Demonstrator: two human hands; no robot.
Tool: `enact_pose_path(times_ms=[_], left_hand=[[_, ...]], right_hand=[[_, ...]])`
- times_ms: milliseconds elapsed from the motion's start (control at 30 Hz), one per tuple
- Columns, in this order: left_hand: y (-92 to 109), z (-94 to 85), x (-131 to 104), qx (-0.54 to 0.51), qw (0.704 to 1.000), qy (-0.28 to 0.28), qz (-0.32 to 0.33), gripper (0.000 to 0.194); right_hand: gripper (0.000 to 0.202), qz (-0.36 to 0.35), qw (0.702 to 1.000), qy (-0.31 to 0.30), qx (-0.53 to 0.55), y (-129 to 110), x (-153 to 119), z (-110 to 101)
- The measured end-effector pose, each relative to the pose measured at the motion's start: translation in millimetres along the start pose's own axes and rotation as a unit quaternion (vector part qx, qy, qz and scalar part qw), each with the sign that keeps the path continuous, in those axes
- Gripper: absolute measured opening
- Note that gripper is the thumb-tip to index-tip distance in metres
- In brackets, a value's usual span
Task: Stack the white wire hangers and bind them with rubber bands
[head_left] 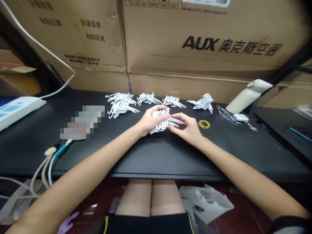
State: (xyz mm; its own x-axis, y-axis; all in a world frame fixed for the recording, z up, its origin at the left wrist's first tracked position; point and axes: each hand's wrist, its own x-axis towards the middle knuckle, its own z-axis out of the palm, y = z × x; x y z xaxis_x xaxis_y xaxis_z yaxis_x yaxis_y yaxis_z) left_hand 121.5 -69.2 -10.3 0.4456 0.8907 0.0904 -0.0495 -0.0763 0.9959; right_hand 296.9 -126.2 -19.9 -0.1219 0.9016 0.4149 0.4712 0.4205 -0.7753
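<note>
A bundle of white hooks [159, 122], lined up side by side, is held just above the black table. My left hand [150, 121] is closed around its left part, thumb across the front. At the right end, my right hand [188, 127] has its thumb and fingers closed about the thin straight ends of the same bundle. Behind my hands, more bunches of white hooks lie in a row: a double bunch [122, 104], two smaller bunches [148, 98] [173, 100], and a tangled bunch [203, 103]. Yellow rubber bands [204, 124] lie beside my right hand.
Large cardboard boxes [202, 61] stand behind the table [151, 159]. A white bottle [247, 96] leans at the right, near glasses [226, 114] and a white earphone case [240, 117]. A power strip [20, 110], a blurred-out object [83, 122] and cables are at the left.
</note>
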Motion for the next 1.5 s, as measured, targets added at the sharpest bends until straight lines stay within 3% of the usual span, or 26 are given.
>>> enact_pose_path(times_ms=[67, 200, 367, 533, 1100, 1200, 1367, 1500], left_hand=[[9, 2.3, -5, -0.007, 0.999, -0.026, 0.021, 0.05], [25, 5.4, -14, -0.008, 0.996, -0.083, 0.018, 0.052], [33, 6.7, -19, 0.058, 0.99, -0.129, 0.012, 0.048], [31, 13.2, -22, 0.078, 0.989, -0.122, 0.013, 0.045], [18, 26.8, -26, 0.004, 0.992, -0.101, -0.08, 0.044], [17, 28.6, -28, 0.007, 0.994, -0.09, -0.066, 0.044], [18, 29.6, -31, 0.033, 0.997, -0.064, 0.004, 0.046], [17, 29.9, -32, 0.043, 0.997, -0.06, 0.018, 0.045]], right_hand=[[0.036, 0.027, 0.999, 0.015, 0.039, -9, -3, 1], [0.031, 0.098, 0.98, -0.014, 0.174, -23, -15, 8], [0.035, 0.107, 0.976, -0.027, 0.186, -14, -30, 12], [0.031, 0.11, 0.974, -0.069, 0.184, -5, -35, 0], [0.022, 0.158, 0.963, -0.042, 0.217, -15, -40, -8], [0.025, 0.169, 0.96, -0.038, 0.22, -13, -38, -9], [0.033, 0.166, 0.956, -0.097, 0.22, -10, -35, -11], [0.034, 0.143, 0.957, -0.11, 0.227, -10, -36, -11]])
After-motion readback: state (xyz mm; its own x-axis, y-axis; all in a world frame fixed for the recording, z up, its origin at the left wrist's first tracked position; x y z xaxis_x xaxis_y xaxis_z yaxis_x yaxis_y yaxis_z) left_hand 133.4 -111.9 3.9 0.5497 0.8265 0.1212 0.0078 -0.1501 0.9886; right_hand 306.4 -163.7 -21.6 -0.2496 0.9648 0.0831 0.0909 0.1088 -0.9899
